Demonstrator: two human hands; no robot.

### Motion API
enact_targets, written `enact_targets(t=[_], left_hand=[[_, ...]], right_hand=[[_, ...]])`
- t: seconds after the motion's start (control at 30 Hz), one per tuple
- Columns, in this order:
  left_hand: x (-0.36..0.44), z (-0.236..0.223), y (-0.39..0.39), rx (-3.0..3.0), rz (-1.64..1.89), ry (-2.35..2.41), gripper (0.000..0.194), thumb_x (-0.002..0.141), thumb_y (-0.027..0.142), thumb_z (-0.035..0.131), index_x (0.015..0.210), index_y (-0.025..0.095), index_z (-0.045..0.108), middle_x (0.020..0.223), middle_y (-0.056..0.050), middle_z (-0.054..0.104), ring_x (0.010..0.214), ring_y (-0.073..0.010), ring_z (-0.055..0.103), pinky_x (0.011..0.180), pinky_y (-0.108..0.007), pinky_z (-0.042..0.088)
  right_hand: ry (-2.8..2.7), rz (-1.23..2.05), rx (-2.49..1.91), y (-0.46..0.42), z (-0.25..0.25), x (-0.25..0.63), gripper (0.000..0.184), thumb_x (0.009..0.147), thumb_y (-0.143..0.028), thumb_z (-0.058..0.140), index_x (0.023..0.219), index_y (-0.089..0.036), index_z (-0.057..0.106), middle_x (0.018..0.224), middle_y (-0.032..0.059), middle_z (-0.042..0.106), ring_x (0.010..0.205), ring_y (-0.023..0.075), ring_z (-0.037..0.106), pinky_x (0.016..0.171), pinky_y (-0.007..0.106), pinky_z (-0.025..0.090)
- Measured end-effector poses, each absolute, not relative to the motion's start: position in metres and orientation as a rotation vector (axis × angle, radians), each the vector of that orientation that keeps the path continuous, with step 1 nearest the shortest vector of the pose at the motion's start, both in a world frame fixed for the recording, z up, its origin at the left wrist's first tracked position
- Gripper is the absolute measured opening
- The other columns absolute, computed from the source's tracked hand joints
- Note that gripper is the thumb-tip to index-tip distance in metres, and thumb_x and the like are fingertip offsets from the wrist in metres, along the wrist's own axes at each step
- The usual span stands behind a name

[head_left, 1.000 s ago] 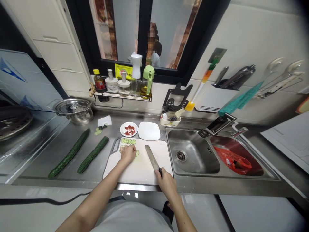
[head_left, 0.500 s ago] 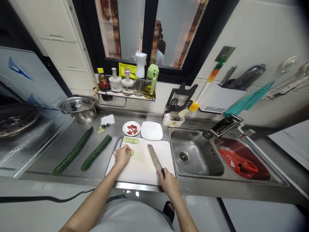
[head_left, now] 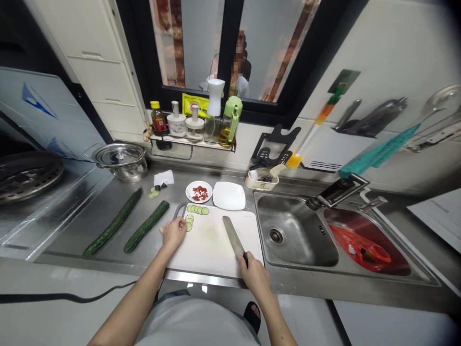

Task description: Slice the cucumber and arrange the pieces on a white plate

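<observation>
The handle of a kitchen knife (head_left: 233,236) is in the closed grip of my right hand (head_left: 254,274), its broad blade lying over the right half of the white cutting board (head_left: 211,259). My left hand (head_left: 174,233) is at the board's left edge, fingers curled together. Its fingertips meet the edge of a short column of cucumber slices (head_left: 189,222); anything between them is hidden. Above, a row of overlapping cucumber slices (head_left: 198,209) lies near the board's top edge. Two whole-looking cucumbers (head_left: 114,223) rest on the steel counter to the left.
Behind the board stand a plate of chopped red pieces (head_left: 190,194) and a white square plate (head_left: 229,196). Cucumber ends and scraps (head_left: 154,192) lie by a paper (head_left: 163,177). A lidded pot (head_left: 126,168) is back left. The sink (head_left: 298,235) adjoins on the right; its second basin holds a red bag (head_left: 360,250).
My left hand has moved left and slightly down, and the slices near it now sit in an overlapping column. The knife stays in my right hand, about where it was. The view has shifted slightly.
</observation>
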State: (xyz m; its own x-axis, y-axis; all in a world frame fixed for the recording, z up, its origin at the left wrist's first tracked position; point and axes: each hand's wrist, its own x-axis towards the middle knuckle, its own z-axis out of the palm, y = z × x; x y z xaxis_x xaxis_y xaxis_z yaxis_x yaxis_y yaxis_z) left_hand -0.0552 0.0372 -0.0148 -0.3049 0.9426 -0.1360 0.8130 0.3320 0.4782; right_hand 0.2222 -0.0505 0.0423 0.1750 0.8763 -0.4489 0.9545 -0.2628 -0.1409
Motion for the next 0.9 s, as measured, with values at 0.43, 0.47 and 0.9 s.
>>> enact_targets(t=[0.43, 0.47, 0.9], left_hand=[[-0.057, -0.022, 0.038, 1.63, 0.403, 2.254, 0.024, 0.083, 0.029, 0.049, 0.097, 0.026, 0.068, 0.107, -0.008, 0.067, 0.106, -0.0297, 0.053, 0.092, -0.046, 0.031], [-0.056, -0.022, 0.04, 1.631, 0.422, 2.25, 0.024, 0.083, 0.029, 0.049, 0.099, 0.026, 0.068, 0.108, -0.008, 0.067, 0.106, -0.0295, 0.053, 0.092, -0.046, 0.031], [-0.005, 0.001, 0.088, 1.855, 0.365, 2.081, 0.033, 0.086, 0.031, 0.05, 0.115, 0.028, 0.063, 0.116, -0.01, 0.061, 0.112, -0.0297, 0.047, 0.094, -0.045, 0.029]], right_hand=[[1.765, -0.683, 2.259, -0.049, 0.046, 0.221, 0.039, 0.098, -0.043, 0.027, 0.106, -0.018, 0.055, 0.1, 0.0131, 0.069, 0.095, 0.0235, 0.065, 0.07, 0.028, 0.041], [1.763, -0.682, 2.259, -0.048, 0.046, 0.22, 0.039, 0.098, -0.043, 0.027, 0.107, -0.018, 0.055, 0.1, 0.0135, 0.069, 0.095, 0.0237, 0.065, 0.07, 0.029, 0.042], [1.728, -0.674, 2.257, -0.046, 0.053, 0.215, 0.037, 0.098, -0.039, 0.028, 0.109, -0.017, 0.056, 0.102, 0.0145, 0.069, 0.097, 0.0247, 0.065, 0.074, 0.031, 0.044]])
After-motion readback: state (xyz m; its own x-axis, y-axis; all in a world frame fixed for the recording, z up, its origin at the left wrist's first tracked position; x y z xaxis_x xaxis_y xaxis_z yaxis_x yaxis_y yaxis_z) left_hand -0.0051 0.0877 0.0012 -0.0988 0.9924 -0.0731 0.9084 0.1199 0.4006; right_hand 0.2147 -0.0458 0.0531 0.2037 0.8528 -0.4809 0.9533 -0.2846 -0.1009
